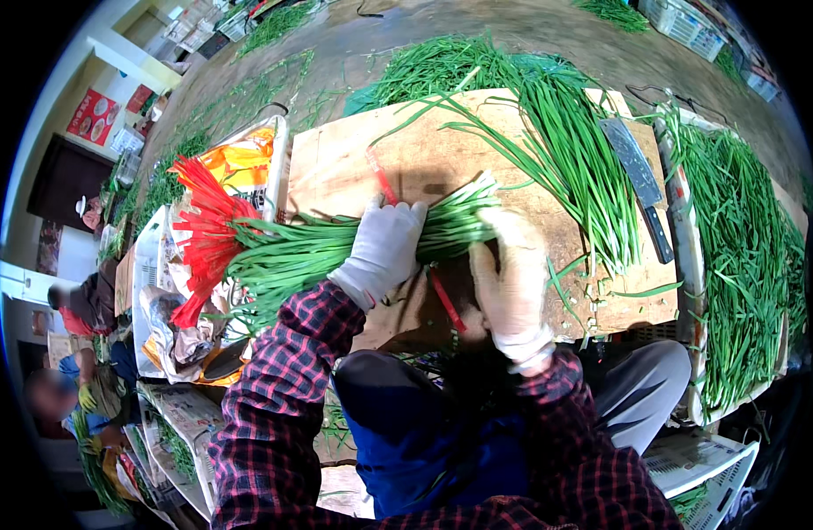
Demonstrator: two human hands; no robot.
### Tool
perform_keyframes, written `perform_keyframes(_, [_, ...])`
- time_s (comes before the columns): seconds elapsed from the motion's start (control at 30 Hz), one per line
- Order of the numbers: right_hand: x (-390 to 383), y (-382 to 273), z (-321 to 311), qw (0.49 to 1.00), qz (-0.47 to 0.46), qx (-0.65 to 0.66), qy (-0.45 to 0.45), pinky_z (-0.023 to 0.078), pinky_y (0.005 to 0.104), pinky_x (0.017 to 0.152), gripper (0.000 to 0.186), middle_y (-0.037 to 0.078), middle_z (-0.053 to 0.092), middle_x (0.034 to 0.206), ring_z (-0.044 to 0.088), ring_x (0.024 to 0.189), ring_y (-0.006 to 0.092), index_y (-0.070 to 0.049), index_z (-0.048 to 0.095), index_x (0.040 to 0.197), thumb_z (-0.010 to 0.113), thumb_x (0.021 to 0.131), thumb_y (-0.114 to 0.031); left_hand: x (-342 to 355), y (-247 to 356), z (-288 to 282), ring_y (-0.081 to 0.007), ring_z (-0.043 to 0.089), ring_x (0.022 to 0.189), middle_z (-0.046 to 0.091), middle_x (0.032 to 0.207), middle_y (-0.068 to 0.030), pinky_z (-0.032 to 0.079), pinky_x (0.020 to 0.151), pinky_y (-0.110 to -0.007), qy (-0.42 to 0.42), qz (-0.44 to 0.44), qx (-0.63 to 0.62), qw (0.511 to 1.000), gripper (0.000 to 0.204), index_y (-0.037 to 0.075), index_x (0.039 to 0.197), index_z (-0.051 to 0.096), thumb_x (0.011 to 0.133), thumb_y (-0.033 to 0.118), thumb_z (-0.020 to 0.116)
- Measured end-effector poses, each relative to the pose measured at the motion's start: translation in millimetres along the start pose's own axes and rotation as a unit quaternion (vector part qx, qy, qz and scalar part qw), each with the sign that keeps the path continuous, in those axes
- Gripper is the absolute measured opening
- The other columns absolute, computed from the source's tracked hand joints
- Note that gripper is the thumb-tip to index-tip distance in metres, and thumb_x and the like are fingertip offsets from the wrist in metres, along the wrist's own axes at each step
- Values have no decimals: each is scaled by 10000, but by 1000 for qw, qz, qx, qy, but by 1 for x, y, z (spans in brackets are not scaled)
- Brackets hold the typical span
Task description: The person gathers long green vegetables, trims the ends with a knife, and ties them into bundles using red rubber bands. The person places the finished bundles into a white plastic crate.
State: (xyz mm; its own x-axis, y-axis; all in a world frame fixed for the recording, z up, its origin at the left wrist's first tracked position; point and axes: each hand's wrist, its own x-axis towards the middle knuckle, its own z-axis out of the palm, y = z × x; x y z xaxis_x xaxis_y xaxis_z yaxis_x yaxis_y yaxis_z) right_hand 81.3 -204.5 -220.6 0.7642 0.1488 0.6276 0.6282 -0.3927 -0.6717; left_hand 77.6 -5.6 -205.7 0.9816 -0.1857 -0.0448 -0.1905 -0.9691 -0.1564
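A bunch of garlic chives [309, 252] lies across the wooden board [336, 159], its pale stem ends to the right and leafy ends to the left. My left hand [384, 246], in a white glove, is closed over its middle. Beside the stem ends is my gloved right hand [510, 283], slightly blurred, its fingers apart and touching or very near the ends. Under the bunch runs a red strip [446, 300], showing on both sides of it. More loose chives [583, 168] lie on the board's right, next to a black-handled cleaver [636, 177].
A bundle of red strips [207, 234] hangs over a crate at the left, near an orange bag [243, 159]. At the right, a white crate [696, 353] is heaped with chives. More chives [442, 66] are piled beyond the board. Other people [88, 300] sit at the far left.
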Motion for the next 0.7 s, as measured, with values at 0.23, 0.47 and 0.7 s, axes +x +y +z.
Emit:
perform_keyframes(0.23, [-34,-18,22,945,50,-187,-262,523,373,648,259,84,591,880,635,775,259,-89,596,1042,638,830,-233,-17,14,18,-318,595,990,595,1026,-170,466,860,-399,76,-68,-40,994,975,31,1406,314,627,365,795])
perform_keyframes(0.47, [-69,-4,46,946,46,-255,-192,506,309,521,192,20,569,812,626,702,185,-156,537,1005,591,838,-233,-8,16,6,-342,630,949,639,1026,-193,493,820,-408,-33,-129,-84,988,938,33,1388,363,620,352,797])
perform_keyframes(0.7, [-83,16,44,972,35,-166,-161,508,375,538,93,79,600,780,627,710,265,-124,593,898,531,830,-132,-11,1,17,-370,649,801,669,883,-154,524,701,-451,114,-84,-141,980,731,110,1221,514,579,296,809])
